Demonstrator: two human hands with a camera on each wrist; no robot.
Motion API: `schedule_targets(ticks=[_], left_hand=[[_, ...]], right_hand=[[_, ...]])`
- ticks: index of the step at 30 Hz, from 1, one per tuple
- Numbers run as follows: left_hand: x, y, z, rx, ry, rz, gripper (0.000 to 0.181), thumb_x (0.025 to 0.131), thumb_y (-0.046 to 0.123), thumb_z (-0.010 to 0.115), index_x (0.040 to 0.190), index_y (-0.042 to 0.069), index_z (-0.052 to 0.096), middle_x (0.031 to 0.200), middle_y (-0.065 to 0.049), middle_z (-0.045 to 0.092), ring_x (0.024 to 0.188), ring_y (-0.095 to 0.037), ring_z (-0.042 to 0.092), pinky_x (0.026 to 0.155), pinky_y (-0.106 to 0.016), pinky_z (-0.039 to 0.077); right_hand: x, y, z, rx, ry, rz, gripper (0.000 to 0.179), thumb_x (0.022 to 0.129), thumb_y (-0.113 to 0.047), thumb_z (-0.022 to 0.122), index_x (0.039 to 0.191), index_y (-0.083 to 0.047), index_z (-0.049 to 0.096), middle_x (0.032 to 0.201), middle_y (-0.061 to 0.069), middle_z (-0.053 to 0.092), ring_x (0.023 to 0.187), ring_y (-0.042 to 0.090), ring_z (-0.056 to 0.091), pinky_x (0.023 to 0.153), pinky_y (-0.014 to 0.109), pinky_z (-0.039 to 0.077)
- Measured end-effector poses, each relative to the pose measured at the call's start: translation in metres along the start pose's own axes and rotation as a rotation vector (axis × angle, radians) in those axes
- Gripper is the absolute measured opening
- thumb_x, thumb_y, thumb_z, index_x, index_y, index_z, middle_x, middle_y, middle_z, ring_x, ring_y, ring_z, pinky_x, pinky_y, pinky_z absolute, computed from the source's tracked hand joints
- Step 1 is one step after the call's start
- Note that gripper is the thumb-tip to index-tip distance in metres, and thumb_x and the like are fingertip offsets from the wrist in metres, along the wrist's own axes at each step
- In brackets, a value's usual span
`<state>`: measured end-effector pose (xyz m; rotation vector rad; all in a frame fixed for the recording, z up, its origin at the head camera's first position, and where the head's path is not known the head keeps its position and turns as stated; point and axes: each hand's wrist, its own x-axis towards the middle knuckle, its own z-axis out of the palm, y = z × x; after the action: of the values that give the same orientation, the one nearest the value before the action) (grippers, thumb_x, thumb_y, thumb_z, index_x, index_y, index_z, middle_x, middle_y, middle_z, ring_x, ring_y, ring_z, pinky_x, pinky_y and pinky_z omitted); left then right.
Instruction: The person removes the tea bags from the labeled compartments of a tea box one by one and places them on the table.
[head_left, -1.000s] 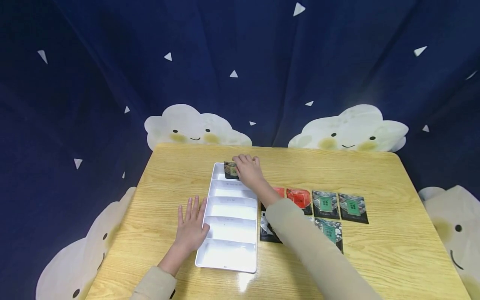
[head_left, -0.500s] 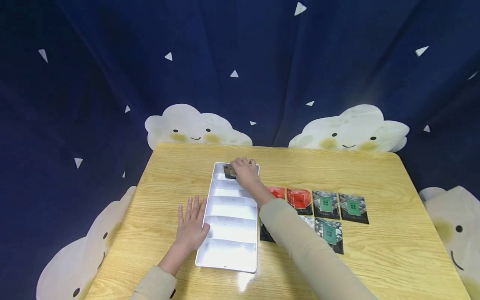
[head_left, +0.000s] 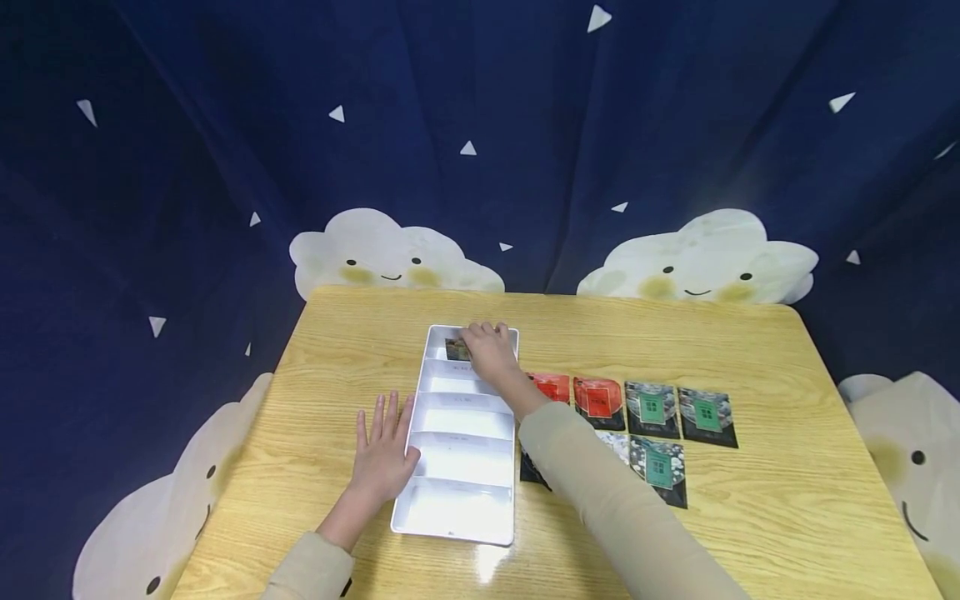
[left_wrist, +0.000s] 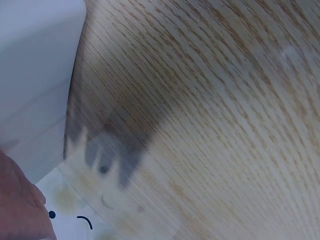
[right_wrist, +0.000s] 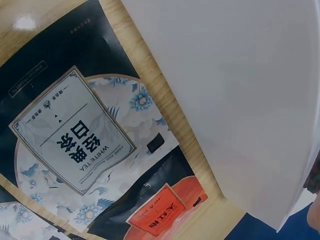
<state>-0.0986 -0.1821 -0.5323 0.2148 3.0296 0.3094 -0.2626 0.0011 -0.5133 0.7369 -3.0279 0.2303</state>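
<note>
A white tray (head_left: 453, 508) with several compartments in a row lies on the wooden table. My right hand (head_left: 491, 354) reaches into its farthest compartment and pinches a dark tea packet (head_left: 456, 349), the packet's right part hidden behind the fingers. In the right wrist view only a sliver of this hand (right_wrist: 314, 217) shows past the tray wall. At the tray's left side my left hand (head_left: 384, 462) lies with fingers straight and spread, thumb over the rim. The left wrist view catches part of that hand (left_wrist: 22, 205) against the tray's outer wall (left_wrist: 40, 75).
Right of the tray, tea packets lie in two rows: red ones (head_left: 598, 402), green-labelled ones (head_left: 651, 408), and a white tea packet (right_wrist: 75, 135) partly under my right forearm in the head view. A dark blue curtain (head_left: 525, 125) with clouds hangs behind the table.
My right hand has moved slightly down and left with the tea packet, which now sits lower within the far compartment. The left hand and the tray stay where they were.
</note>
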Motion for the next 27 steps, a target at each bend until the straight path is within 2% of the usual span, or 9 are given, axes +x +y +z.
schedule_targets(ticks=[11, 17, 23, 27], left_hand=[[-0.001, 0.0, -0.002, -0.01, -0.002, 0.004, 0.072, 0.088, 0.027, 0.045, 0.148, 0.008, 0.01, 0.152, -0.019, 0.007, 0.138, -0.037, -0.003, 0.107, -0.054, -0.01], [-0.002, 0.0, -0.002, -0.023, -0.004, 0.01, 0.071, 0.088, 0.026, 0.045, 0.148, 0.008, 0.01, 0.152, -0.019, 0.005, 0.138, -0.036, -0.005, 0.107, -0.053, -0.014], [-0.002, 0.0, -0.002, -0.025, -0.004, 0.016, 0.071, 0.089, 0.027, 0.044, 0.148, 0.008, 0.009, 0.152, -0.019, 0.005, 0.138, -0.036, -0.005, 0.107, -0.053, -0.014], [-0.002, 0.0, -0.001, -0.024, 0.0, 0.018, 0.071, 0.089, 0.027, 0.044, 0.147, 0.008, 0.01, 0.152, -0.019, 0.004, 0.138, -0.037, -0.004, 0.107, -0.054, -0.013]], right_hand=[[-0.01, 0.006, -0.014, 0.055, 0.116, -0.046, 0.015, 0.093, -0.019, 0.047, 0.105, -0.019, 0.057, 0.103, -0.002, 0.059, 0.1, 0.018, 0.051, 0.096, 0.045, 0.031], [-0.017, 0.013, -0.023, 0.109, 0.188, -0.082, 0.018, 0.095, -0.02, 0.041, 0.103, -0.019, 0.057, 0.102, -0.003, 0.057, 0.098, 0.017, 0.05, 0.095, 0.044, 0.03], [-0.03, 0.023, -0.04, 0.177, 0.309, -0.121, 0.021, 0.094, -0.017, 0.038, 0.101, -0.016, 0.058, 0.096, -0.001, 0.057, 0.091, 0.018, 0.05, 0.092, 0.046, 0.03], [-0.044, 0.033, -0.05, 0.215, 0.36, -0.129, 0.023, 0.094, -0.017, 0.036, 0.099, -0.015, 0.058, 0.095, 0.0, 0.058, 0.091, 0.02, 0.05, 0.09, 0.047, 0.03]])
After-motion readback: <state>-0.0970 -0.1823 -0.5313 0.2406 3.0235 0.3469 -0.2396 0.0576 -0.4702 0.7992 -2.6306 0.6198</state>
